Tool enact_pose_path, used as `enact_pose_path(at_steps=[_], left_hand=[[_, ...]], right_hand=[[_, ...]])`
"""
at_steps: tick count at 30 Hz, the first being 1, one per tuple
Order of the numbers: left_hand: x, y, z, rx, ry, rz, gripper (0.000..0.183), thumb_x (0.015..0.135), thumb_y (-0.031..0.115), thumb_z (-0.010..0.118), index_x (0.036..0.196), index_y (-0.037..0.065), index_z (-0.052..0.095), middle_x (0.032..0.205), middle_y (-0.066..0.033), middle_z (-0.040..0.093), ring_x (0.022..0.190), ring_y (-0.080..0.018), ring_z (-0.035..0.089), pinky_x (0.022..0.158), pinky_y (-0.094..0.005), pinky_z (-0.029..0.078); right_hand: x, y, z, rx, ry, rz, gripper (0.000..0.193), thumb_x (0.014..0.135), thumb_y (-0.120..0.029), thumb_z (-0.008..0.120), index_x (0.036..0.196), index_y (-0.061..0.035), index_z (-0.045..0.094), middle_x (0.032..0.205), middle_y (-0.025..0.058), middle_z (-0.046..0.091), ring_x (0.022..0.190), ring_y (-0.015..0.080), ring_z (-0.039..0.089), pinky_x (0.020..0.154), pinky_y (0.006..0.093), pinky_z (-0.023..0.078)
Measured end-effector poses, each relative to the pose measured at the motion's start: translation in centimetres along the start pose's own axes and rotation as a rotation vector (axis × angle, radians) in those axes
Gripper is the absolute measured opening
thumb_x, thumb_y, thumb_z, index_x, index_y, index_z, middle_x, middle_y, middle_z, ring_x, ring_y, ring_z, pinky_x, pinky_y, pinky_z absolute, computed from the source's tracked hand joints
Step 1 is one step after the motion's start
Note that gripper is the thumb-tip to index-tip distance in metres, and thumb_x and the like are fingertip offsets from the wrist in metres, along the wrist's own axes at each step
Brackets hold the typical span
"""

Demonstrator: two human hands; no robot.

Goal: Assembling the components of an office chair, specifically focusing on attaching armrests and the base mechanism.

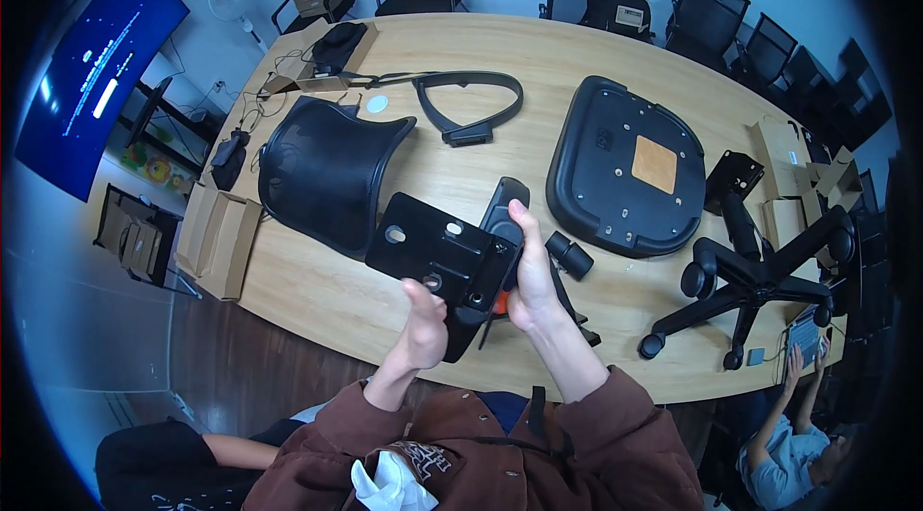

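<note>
Over the table's near edge, I hold a black metal bracket plate point(415, 249) with slots and round holes. My right hand point(536, 288) grips its right end, thumb up along the side and fingers hidden behind. At the lower left edge, my left hand point(424, 336) has its thumb raised beside the plate; its other fingers are mostly hidden. A black padded part like an armrest point(499, 210) shows behind the bracket, and a small orange-red piece point(501, 302) peeks out by my right palm. Just right of that hand lies a short black cylinder point(570, 256).
A mesh chair back point(322, 174) lies left, an upturned chair seat point(625, 174) right. Beyond it stands a wheeled five-legged base point(760, 290). A black strap point(517, 107) curves across the table point(385, 54). Cardboard boxes point(219, 240) line the side. A co-worker point(784, 448) types at lower right.
</note>
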State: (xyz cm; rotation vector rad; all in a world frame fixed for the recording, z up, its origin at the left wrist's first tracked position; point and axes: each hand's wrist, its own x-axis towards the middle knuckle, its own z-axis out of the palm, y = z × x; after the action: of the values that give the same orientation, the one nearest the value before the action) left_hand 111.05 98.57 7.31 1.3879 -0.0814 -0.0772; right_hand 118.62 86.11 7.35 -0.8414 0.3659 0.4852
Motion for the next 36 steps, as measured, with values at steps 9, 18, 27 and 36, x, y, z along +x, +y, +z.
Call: enact_pose_path(at_steps=[9,18,27,36], left_hand=[[0.7,4.6,-4.8,-0.176,0.416,0.083,0.077,0.101,0.067,0.022,0.108,-0.001,0.058,0.092,-0.0123,0.066,0.074,-0.0166,0.068,0.061,-0.0283,0.056],[0.7,5.9,-2.2,0.195,0.406,-0.058,0.032,0.103,0.025,0.056,0.081,0.001,0.059,0.061,-0.0029,0.06,0.037,-0.0045,0.046,0.031,-0.0212,0.034],[-0.6,4.7,-5.0,-0.539,0.149,-0.145,0.06,0.102,0.054,0.039,0.113,-0.001,0.062,0.098,-0.0158,0.069,0.072,-0.0252,0.068,0.048,-0.036,0.052],[-1.2,-2.7,-6.3,-1.042,0.245,-0.226,0.077,0.092,0.075,0.039,0.112,0.007,0.068,0.104,-0.0117,0.072,0.095,-0.0222,0.071,0.089,-0.0392,0.056]], right_hand=[[0.8,0.2,-0.4,0.093,-0.016,-0.01,0.051,0.088,-0.053,0.062,0.104,-0.0044,0.058,0.089,0.0071,0.062,0.074,0.0163,0.065,0.066,0.0309,0.057],[0.9,1.3,0.3,0.074,0.085,-0.039,0.044,0.083,-0.046,0.072,0.088,-0.0036,0.062,0.076,0.0035,0.059,0.063,0.0123,0.06,0.056,0.0265,0.05],[1.1,0.6,1.1,0.022,0.005,0.117,0.047,0.083,-0.049,0.071,0.092,-0.0042,0.06,0.077,0.0046,0.061,0.062,0.0146,0.064,0.055,0.0292,0.054],[1.9,5.9,5.0,-0.736,0.048,-0.285,0.072,0.082,-0.064,0.068,0.056,0.0039,0.065,0.051,0.0147,0.061,0.051,0.0228,0.064,0.054,0.0359,0.048]])
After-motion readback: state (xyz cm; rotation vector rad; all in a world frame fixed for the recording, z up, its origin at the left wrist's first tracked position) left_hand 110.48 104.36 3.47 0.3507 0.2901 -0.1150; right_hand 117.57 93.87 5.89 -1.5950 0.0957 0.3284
